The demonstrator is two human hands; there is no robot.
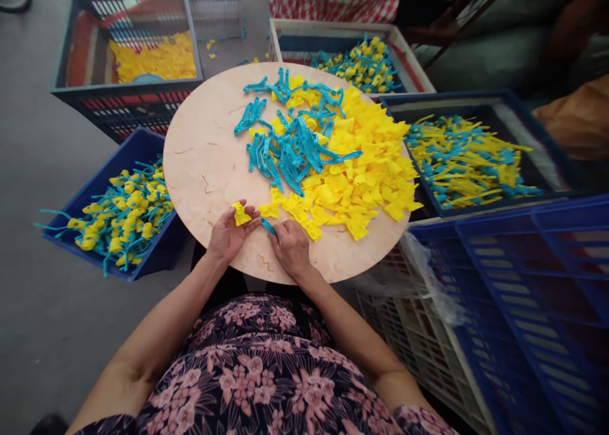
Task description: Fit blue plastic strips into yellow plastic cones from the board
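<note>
Round wooden counter (200, 168), one, set among plastic crates and carrying an unworked stock: a heap of loose yellow cut pieces (356, 168) on its right half and a tangle of teal plastic strips (290, 146) toward the middle, the two partly overlapping. Left hand (229, 235), palm up at the near edge of the counter, fingers curled, thumb and fingertips holding one yellow piece (240, 214). Right hand (291, 248), palm down beside it, fingers pinching one teal strip (268, 226) against the counter, close to the yellow piece but not visibly joined to it. Finished lots, as judged from their look: blue crate (143, 144) at left, navy crate (476, 102) at right and cream crate (333, 28) at far side, each filled with yellow and teal items apparently paired. Dark crate (128, 105), upper left, holds further loose yellow pieces (152, 58). Outstanding: the bulk of the counter stock, plainly more yellow than teal, and that dark crate's contents.
</note>
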